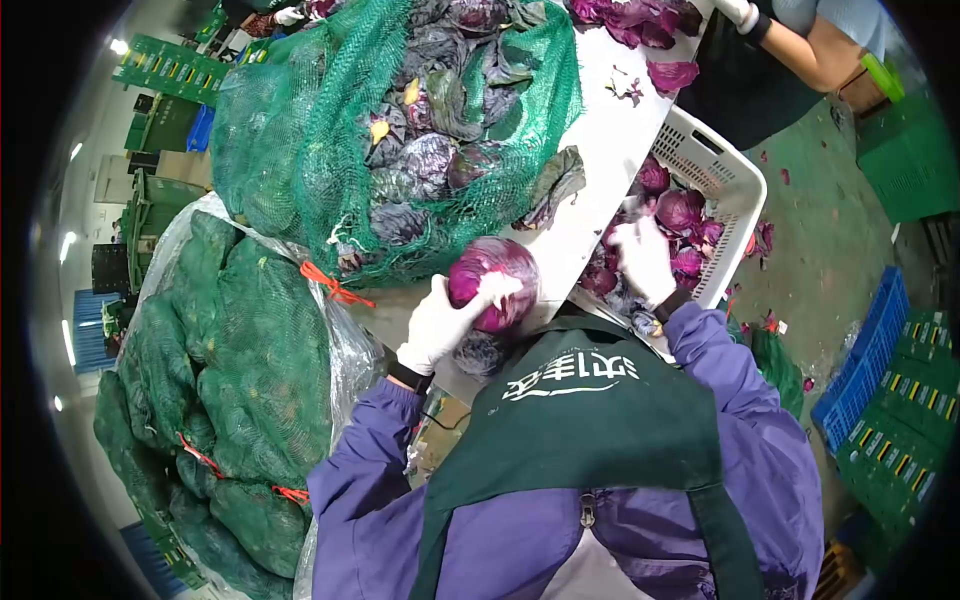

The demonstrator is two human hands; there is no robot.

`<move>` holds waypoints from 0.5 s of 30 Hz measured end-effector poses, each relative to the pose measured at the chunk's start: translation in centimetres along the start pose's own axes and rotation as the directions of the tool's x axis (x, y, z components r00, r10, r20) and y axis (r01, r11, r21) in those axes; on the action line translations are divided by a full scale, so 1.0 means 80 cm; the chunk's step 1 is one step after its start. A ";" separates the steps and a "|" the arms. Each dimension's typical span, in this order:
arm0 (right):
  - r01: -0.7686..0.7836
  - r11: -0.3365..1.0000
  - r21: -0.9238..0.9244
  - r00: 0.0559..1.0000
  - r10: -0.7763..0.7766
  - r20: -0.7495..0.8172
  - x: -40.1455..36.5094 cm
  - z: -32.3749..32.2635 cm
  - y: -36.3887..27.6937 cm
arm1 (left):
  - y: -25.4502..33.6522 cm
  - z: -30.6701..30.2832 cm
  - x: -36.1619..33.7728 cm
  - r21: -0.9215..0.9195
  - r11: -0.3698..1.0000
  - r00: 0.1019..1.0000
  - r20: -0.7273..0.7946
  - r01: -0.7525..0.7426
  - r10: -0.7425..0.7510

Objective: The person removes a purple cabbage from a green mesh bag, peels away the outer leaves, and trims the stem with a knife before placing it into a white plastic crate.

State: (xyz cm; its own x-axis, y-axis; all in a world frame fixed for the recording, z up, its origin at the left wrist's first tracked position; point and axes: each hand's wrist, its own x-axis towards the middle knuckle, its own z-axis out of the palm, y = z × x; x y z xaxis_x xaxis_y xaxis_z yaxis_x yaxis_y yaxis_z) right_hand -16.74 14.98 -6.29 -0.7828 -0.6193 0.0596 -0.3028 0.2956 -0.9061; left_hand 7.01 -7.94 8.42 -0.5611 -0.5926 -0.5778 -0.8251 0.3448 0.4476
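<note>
My left hand (445, 318), in a white glove, is closed around a red cabbage (512, 262) at the front edge of the table. Its peeled purple surface has a pale patch facing me. Below it, close to my apron, is a darker cabbage (480, 355). Over the white crate (712, 140) to my right, my right hand (645, 262), also gloved, has its fingers curled. Something dark and blurred shows at its fingertips, and I cannot make out what it is. Purple cabbage leaves (680, 210) fill the crate beneath that hand.
A green mesh sack (300, 130) of cabbages lies open on the white table (610, 130). More full sacks (260, 360) are piled at left. A co-worker's arm (800, 50) reaches in at upper right. A blue crate (865, 350) stands at far right.
</note>
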 end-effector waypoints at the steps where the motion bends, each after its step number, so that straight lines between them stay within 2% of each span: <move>1: -0.246 0.905 0.348 0.965 0.196 0.171 -0.009 0.006 -0.068 | 0.008 -0.002 0.001 0.195 0.980 0.999 -0.040 0.034 -0.026; 2: 0.275 0.960 0.055 0.944 -0.281 0.174 -0.018 0.029 -0.053 | 0.011 0.004 -0.001 0.195 0.980 0.982 -0.175 -0.035 0.070; 3: -0.162 0.935 0.314 0.954 0.068 0.291 -0.025 0.032 -0.101 | 0.014 0.008 0.001 0.237 0.960 0.919 -0.323 -0.152 0.225; 4: -0.271 0.958 0.097 0.842 0.187 0.507 -0.020 0.024 -0.128 | 0.014 0.014 0.005 0.296 0.919 0.810 -0.451 -0.260 0.374; 5: -0.078 0.983 0.164 0.927 0.010 0.376 -0.028 0.046 -0.121 | 0.005 0.028 0.015 0.298 0.918 0.813 -0.445 -0.261 0.375; 6: 0.128 0.972 0.199 0.958 -0.173 0.229 -0.034 0.066 -0.114 | -0.009 0.047 0.031 0.172 0.914 0.798 -0.448 -0.367 0.404; 7: 0.150 0.978 0.144 0.958 -0.180 0.223 -0.036 0.072 -0.119 | -0.014 0.058 0.039 0.041 0.884 0.779 -0.456 -0.465 0.431; 10: 0.124 0.991 0.041 0.968 -0.130 0.214 -0.039 0.076 -0.138 | 0.012 0.081 0.030 0.223 0.790 0.615 -0.522 -0.571 0.591; 12: -0.015 0.999 -0.042 0.963 0.026 0.268 -0.040 0.066 -0.155 | 0.023 0.097 0.034 0.260 0.742 0.530 -0.559 -0.618 0.638; 13: 0.044 0.971 -0.234 0.906 0.060 0.420 -0.037 0.058 -0.156 | 0.028 0.102 0.036 0.245 0.755 0.538 -0.571 -0.609 0.620; 14: 0.041 0.970 -0.239 0.906 0.064 0.419 -0.038 0.060 -0.146 | 0.035 0.102 0.037 0.231 0.767 0.546 -0.583 -0.599 0.602; 15: 0.244 0.907 -0.344 0.929 -0.117 0.350 -0.041 0.066 -0.133 | 0.039 0.102 0.038 0.227 0.768 0.549 -0.582 -0.599 0.600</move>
State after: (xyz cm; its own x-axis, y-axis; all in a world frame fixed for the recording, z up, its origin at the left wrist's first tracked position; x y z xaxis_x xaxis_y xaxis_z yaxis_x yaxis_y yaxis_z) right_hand -8.08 10.05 0.97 -0.5020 -0.8648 0.0148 -0.6526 0.3675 -0.6626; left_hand 2.19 -2.74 2.47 -0.7649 -0.5417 0.3487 -0.3121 0.7851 0.5350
